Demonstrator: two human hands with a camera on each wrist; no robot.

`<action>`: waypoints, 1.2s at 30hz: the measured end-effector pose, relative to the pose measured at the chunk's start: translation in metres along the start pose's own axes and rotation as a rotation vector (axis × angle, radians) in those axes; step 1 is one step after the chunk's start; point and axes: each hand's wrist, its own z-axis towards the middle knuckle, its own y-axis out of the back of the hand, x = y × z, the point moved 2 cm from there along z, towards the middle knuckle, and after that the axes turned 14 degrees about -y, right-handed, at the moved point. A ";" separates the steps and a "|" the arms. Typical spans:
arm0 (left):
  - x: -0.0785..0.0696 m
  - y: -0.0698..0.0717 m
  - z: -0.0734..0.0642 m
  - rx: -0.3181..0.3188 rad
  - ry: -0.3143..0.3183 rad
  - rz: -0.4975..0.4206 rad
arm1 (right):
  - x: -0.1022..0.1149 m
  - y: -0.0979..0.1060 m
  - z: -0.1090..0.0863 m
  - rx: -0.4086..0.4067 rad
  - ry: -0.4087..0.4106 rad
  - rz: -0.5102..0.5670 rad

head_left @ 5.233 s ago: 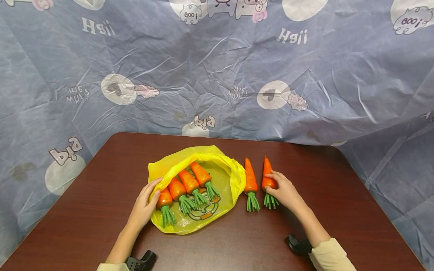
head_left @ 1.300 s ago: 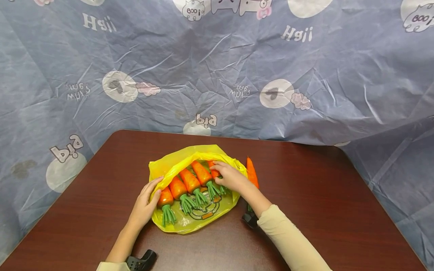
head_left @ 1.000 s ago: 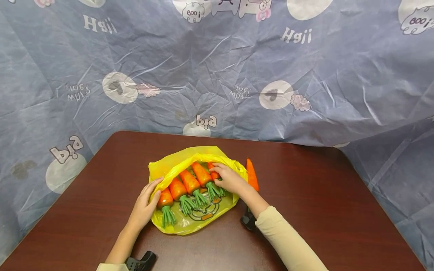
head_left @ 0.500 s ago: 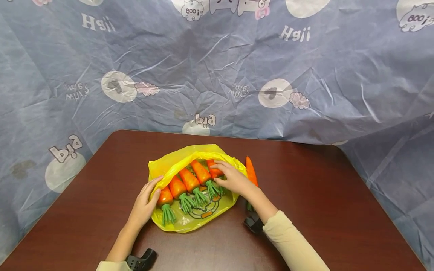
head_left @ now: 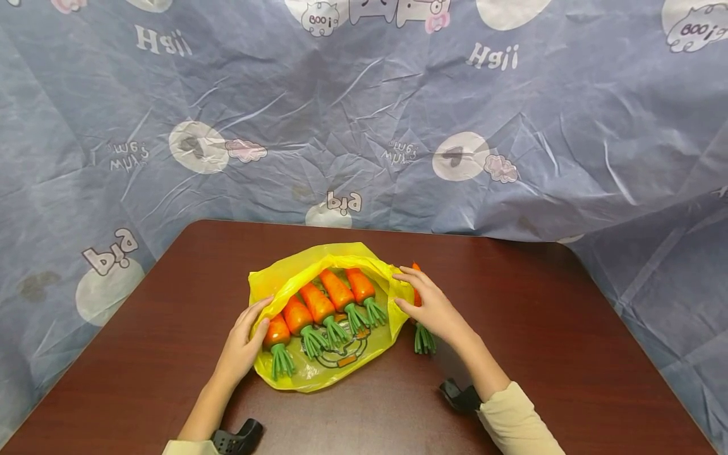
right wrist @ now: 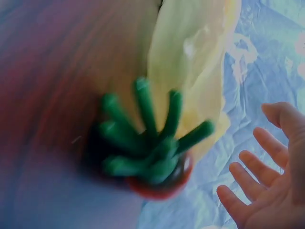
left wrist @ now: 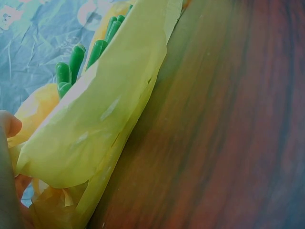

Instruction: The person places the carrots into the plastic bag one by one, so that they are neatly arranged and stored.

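A yellow plastic bag [head_left: 341,253] lies on its side with its mouth facing me. Several orange carrots [head_left: 338,291] with green stalks lie side by side in it. My left hand [head_left: 241,344] holds the bag's left rim between thumb and fingers; in the left wrist view, folded yellow plastic [left wrist: 105,105] hides most of that hand. Just right of the bag, my right hand [head_left: 435,309] hovers with spread fingers over one carrot [head_left: 424,341], partly covering it. The right wrist view has that carrot's stalks [right wrist: 157,157] near, apart from the spread fingers.
The dark brown wooden table [head_left: 540,328] reaches back to a blue-grey printed cloth [head_left: 341,126], which hangs behind it and along both sides. A black wrist camera [head_left: 239,436] sits at the left wrist, another camera [head_left: 459,398] at the right.
Of two carrots right of the bag, the farther one now lies inside it. My right hand has let go of it and moved right, out of the bag. The left hand has stayed put.
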 end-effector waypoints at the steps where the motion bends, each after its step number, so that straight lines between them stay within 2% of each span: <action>1: 0.000 0.000 0.000 0.001 -0.002 0.003 | -0.004 0.002 -0.001 -0.007 0.000 0.006; 5: 0.001 0.000 0.000 -0.003 0.003 0.009 | -0.019 0.006 -0.006 -0.020 -0.029 0.016; 10: -0.001 0.001 0.000 -0.007 0.004 0.007 | -0.036 0.006 -0.008 0.003 -0.063 0.023; 16: -0.001 0.000 -0.001 -0.012 0.000 -0.002 | -0.048 0.002 -0.008 0.011 -0.080 -0.011; 23: 0.000 0.000 -0.001 -0.008 0.000 -0.001 | -0.054 -0.005 -0.008 0.022 -0.077 -0.068; 30: 0.001 0.000 0.000 -0.010 -0.015 0.010 | -0.053 -0.008 -0.007 0.002 -0.094 -0.048; 36: 0.002 -0.001 0.000 -0.009 -0.002 0.009 | -0.051 -0.005 -0.010 -0.023 -0.099 -0.055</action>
